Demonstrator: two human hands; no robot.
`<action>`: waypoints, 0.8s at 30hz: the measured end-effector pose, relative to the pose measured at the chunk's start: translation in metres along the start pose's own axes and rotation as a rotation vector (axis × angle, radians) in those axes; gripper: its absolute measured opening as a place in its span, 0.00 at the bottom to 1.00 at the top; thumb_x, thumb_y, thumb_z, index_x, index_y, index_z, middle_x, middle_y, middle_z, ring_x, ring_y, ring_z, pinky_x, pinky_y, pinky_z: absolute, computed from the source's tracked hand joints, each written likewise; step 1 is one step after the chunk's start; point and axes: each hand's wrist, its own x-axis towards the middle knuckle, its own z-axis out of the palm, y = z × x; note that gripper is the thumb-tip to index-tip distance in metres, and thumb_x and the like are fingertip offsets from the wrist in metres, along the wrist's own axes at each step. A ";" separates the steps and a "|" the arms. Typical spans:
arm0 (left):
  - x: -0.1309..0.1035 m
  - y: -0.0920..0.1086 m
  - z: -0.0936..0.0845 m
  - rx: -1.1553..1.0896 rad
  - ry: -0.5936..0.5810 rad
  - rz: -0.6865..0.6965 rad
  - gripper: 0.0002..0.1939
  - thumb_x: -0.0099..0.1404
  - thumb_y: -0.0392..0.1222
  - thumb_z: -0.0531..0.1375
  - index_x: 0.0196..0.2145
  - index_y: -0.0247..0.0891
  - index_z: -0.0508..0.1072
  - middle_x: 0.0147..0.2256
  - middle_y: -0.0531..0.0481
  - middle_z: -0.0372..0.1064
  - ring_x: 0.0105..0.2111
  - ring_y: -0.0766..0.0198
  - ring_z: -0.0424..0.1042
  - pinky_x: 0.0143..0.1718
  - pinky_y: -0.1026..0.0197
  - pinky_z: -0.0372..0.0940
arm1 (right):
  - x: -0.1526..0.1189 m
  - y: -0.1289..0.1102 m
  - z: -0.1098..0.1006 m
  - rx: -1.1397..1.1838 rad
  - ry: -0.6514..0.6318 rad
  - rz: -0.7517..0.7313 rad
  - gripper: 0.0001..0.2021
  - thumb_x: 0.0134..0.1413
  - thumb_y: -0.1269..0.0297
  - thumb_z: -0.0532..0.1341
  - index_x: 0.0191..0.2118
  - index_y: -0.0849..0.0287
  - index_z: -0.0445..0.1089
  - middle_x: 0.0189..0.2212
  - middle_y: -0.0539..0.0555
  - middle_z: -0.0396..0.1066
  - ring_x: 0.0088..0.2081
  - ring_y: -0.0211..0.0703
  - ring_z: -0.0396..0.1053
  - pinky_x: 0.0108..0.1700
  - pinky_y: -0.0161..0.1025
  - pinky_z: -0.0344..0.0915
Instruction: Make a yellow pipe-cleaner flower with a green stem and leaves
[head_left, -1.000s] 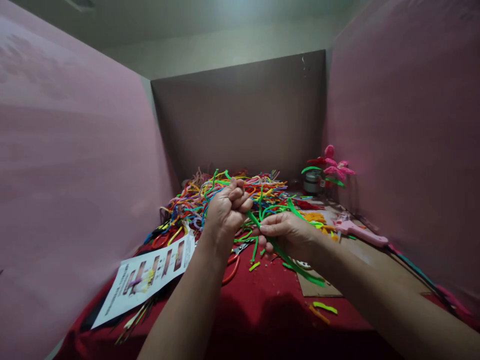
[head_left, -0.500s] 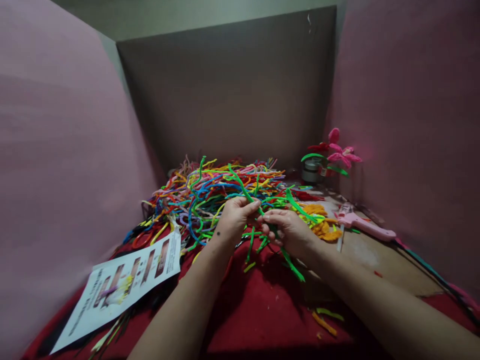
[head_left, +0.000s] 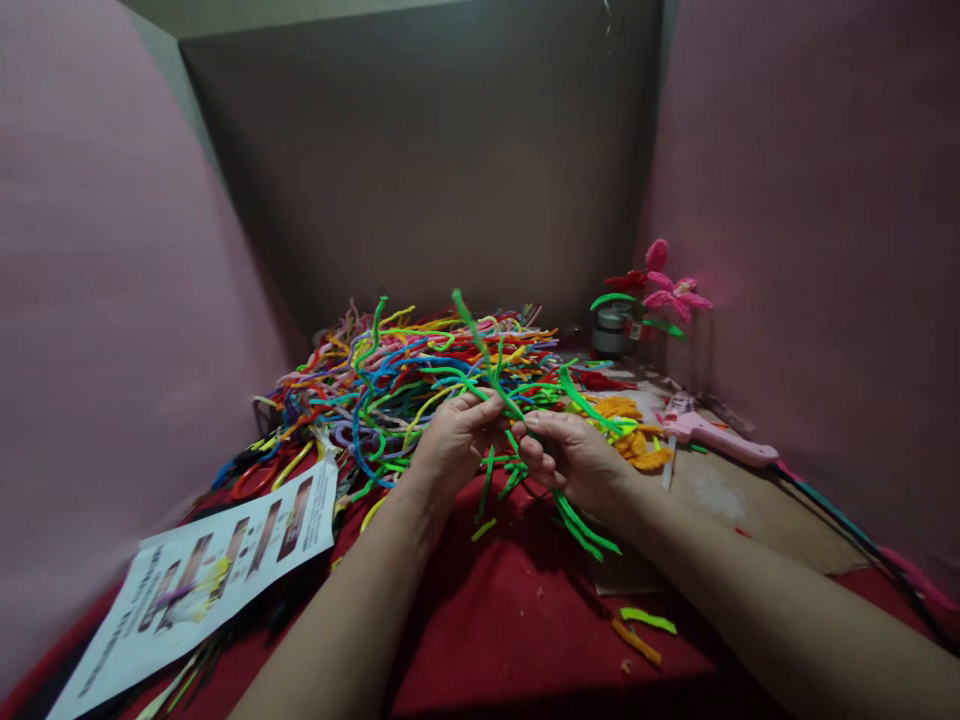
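Observation:
Green fuzzy stems (head_left: 582, 527) run through both hands over the red cloth. My left hand (head_left: 461, 435) pinches them between thumb and fingers, with their upper ends rising beyond it. Close beside it, my right hand (head_left: 562, 450) grips the same stems, and two lower ends hang out below the palm. Behind the hands lies a tangled heap of many-coloured fuzzy stems (head_left: 397, 370). Short green pieces (head_left: 512, 480) rest on the cloth just under the hands.
A printed sheet (head_left: 262, 540) lies at left. To the right are orange fuzzy pieces (head_left: 637, 445), a pink glue gun (head_left: 720, 440) on a board (head_left: 787, 520), and pink fuzzy flowers (head_left: 679, 293) by a grey container (head_left: 609, 332). Pink panels stand on both sides.
The camera view has shifted slightly. The held green stems now spread apart, with separate ends showing above my left hand and two ends below my right hand.

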 end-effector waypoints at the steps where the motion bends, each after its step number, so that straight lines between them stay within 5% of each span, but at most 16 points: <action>1: 0.000 0.000 0.000 0.011 0.012 0.007 0.11 0.49 0.38 0.64 0.31 0.31 0.70 0.23 0.50 0.69 0.23 0.65 0.70 0.25 0.64 0.63 | 0.000 0.000 -0.001 0.018 -0.008 0.001 0.06 0.45 0.66 0.59 0.28 0.64 0.67 0.14 0.45 0.60 0.13 0.26 0.50 0.13 0.26 0.40; 9: 0.001 0.011 -0.005 0.184 0.120 -0.248 0.18 0.51 0.51 0.62 0.18 0.31 0.67 0.12 0.54 0.60 0.09 0.75 0.54 0.09 0.72 0.46 | -0.001 0.002 0.001 -0.116 0.109 -0.090 0.05 0.41 0.66 0.62 0.26 0.62 0.67 0.16 0.47 0.65 0.14 0.27 0.56 0.14 0.25 0.45; 12: -0.003 0.022 -0.009 0.149 0.074 -0.223 0.17 0.49 0.52 0.63 0.22 0.32 0.69 0.16 0.52 0.64 0.12 0.74 0.59 0.11 0.71 0.51 | -0.003 0.003 0.005 -0.239 0.141 -0.165 0.06 0.42 0.65 0.62 0.26 0.62 0.67 0.15 0.47 0.65 0.14 0.27 0.55 0.14 0.26 0.43; 17: -0.014 0.034 -0.007 0.392 -0.128 -0.157 0.13 0.48 0.41 0.65 0.31 0.31 0.73 0.17 0.52 0.63 0.14 0.74 0.59 0.13 0.71 0.51 | -0.009 0.002 0.012 -0.397 0.175 -0.274 0.08 0.43 0.63 0.61 0.25 0.63 0.69 0.14 0.46 0.63 0.13 0.26 0.51 0.15 0.28 0.43; 24: -0.020 0.034 0.005 0.535 -0.073 -0.073 0.05 0.51 0.37 0.63 0.27 0.32 0.74 0.20 0.51 0.64 0.17 0.71 0.60 0.16 0.69 0.54 | -0.010 0.004 0.011 -0.573 0.257 -0.435 0.07 0.45 0.63 0.60 0.25 0.62 0.70 0.17 0.47 0.62 0.19 0.30 0.54 0.19 0.30 0.48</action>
